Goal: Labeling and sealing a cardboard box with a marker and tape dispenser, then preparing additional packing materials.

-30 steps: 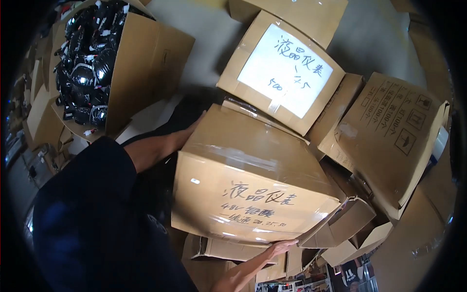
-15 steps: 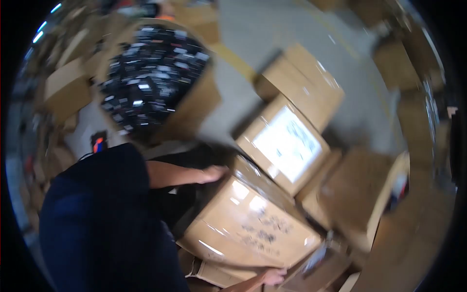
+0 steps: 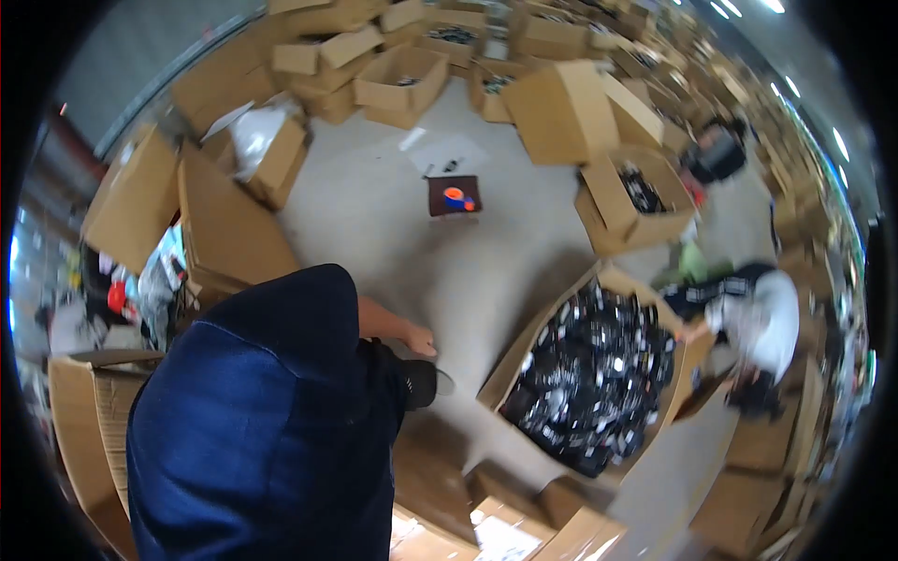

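Note:
My left hand [image 3: 421,341] hangs below the navy sleeve, just above a dark shoe [image 3: 420,383] on the grey floor. I see nothing held in it, but how its fingers are set is too small to make out. My right hand is out of view. To the right of the left hand stands a large open carton [image 3: 508,372] heaped with small black packaged items [image 3: 594,374]. Ahead on the floor, an orange-and-blue tool [image 3: 456,197], shaped like a tape dispenser, lies on a dark brown flat piece [image 3: 441,202].
Taped cartons [image 3: 505,535] are at the bottom edge. Another person [image 3: 762,323] in a white top bends beside the heaped carton, one hand at its rim. Open cartons [image 3: 402,84] line the far side; a tall carton [image 3: 229,220] and an open carton [image 3: 75,402] stand left.
My view has swung left; the heaped carton now shows on the right. Both hands have left the taped carton they were touching, and the right hand has gone out of view.

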`<state>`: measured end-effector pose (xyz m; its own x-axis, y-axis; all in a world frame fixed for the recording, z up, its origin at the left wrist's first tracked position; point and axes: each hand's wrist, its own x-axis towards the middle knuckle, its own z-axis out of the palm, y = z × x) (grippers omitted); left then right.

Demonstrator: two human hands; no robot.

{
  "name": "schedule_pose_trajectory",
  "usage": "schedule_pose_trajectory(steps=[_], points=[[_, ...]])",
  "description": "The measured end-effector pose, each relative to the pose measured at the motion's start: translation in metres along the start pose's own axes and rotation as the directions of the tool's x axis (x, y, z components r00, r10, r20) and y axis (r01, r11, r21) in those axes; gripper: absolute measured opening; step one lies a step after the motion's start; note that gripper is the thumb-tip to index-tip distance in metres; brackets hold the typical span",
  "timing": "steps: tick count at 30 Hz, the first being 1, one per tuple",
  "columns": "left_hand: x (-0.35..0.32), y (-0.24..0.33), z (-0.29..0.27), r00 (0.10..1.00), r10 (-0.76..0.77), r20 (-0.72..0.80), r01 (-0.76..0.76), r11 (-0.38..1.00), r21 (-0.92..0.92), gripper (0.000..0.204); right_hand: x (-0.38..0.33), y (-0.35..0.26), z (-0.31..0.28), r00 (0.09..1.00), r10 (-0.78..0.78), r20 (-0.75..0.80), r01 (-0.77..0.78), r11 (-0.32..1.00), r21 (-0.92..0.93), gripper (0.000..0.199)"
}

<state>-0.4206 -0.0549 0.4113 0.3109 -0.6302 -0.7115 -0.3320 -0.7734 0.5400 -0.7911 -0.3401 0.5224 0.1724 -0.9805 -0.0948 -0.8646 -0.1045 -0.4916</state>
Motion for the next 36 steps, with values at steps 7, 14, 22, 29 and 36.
schedule_pose_trajectory(steps=[7, 14, 22, 29, 36], points=[[-0.088, -0.182, 0.022, 0.832, -0.323, -0.451, 0.182, 0.927, -0.329, 0.046, 0.026, -0.130, 0.045, 0.955, -0.242, 0.172, 0.248, 0.969, -0.014, 0.048], [-0.114, -0.160, -0.002, 0.782, -0.623, 0.036, 0.526, 0.628, -0.574, 0.049, 0.044, -0.172, 0.075, 0.898, -0.318, 0.304, 0.342, 0.939, -0.028, 0.047], [-0.113, -0.090, -0.076, 0.890, -0.389, -0.236, -0.001, 0.516, -0.857, 0.042, 0.081, -0.199, 0.123, 0.740, -0.408, 0.535, 0.452, 0.890, 0.055, 0.045], [-0.149, -0.161, -0.024, 0.729, -0.676, -0.112, 0.013, 0.177, -0.984, 0.037, 0.026, -0.215, 0.151, 0.524, -0.307, 0.794, 0.477, 0.879, 0.026, 0.044], [-0.141, -0.239, -0.004, 0.534, -0.771, 0.347, 0.127, -0.332, -0.935, 0.027, 0.011, -0.249, 0.164, 0.582, -0.037, 0.812, 0.300, 0.938, -0.172, 0.043]])
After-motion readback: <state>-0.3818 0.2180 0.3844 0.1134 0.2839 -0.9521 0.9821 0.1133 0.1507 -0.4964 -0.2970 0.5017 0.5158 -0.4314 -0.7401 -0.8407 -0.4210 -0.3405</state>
